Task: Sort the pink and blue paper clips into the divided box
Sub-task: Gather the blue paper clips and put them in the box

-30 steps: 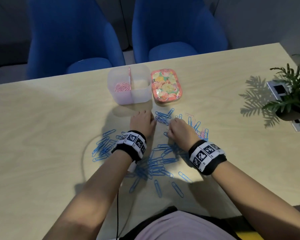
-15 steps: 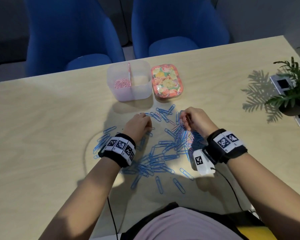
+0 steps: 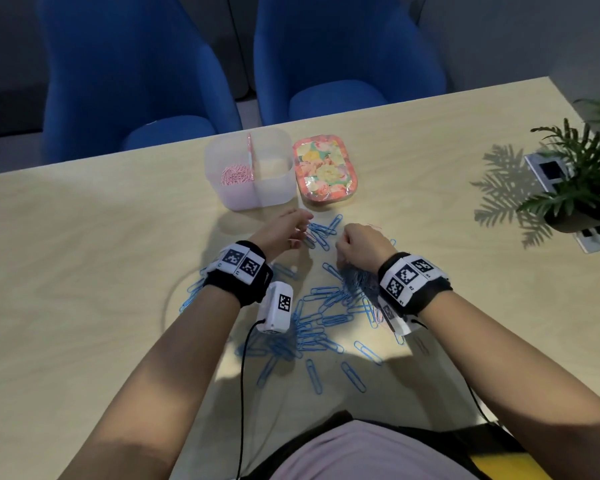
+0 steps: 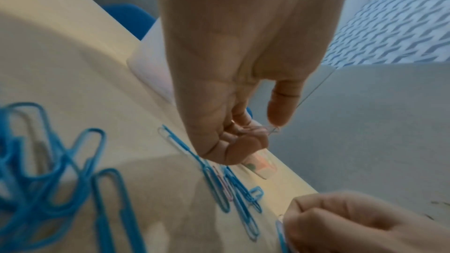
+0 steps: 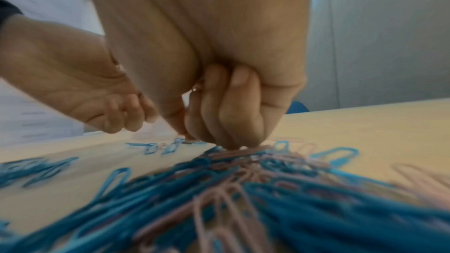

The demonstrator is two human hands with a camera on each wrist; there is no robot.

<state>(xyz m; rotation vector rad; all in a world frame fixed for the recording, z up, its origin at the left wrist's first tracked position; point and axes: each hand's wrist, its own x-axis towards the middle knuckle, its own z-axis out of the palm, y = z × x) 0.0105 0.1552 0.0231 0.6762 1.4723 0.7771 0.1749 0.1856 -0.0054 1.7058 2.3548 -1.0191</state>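
The clear divided box [image 3: 278, 197] stands at the table's far side; pink paper clips [image 3: 236, 174] lie in its left compartment. Blue paper clips [image 3: 326, 313] with a few pink ones are strewn in front of me. My left hand [image 3: 300, 233] hovers just short of the box, and in the left wrist view it [image 4: 268, 132] pinches a pale pink clip [image 4: 272, 129] between thumb and curled fingers. My right hand [image 3: 343, 249] is a fist beside it. In the right wrist view its curled fingertips [image 5: 233, 141] sit on a bunched heap of blue and pink clips [image 5: 255, 170], with something pink tucked in the fist.
A floral lid [image 3: 324, 169] lies right of the box. A potted plant [image 3: 582, 188] and a socket plate [image 3: 548, 171] sit at the table's right edge. Two blue chairs [image 3: 136, 81] stand behind the table. Cables run from my wrists.
My left hand has moved forward toward the box. My right hand has shifted left and closed into a fist over the clip heap, which is now bunched under it.
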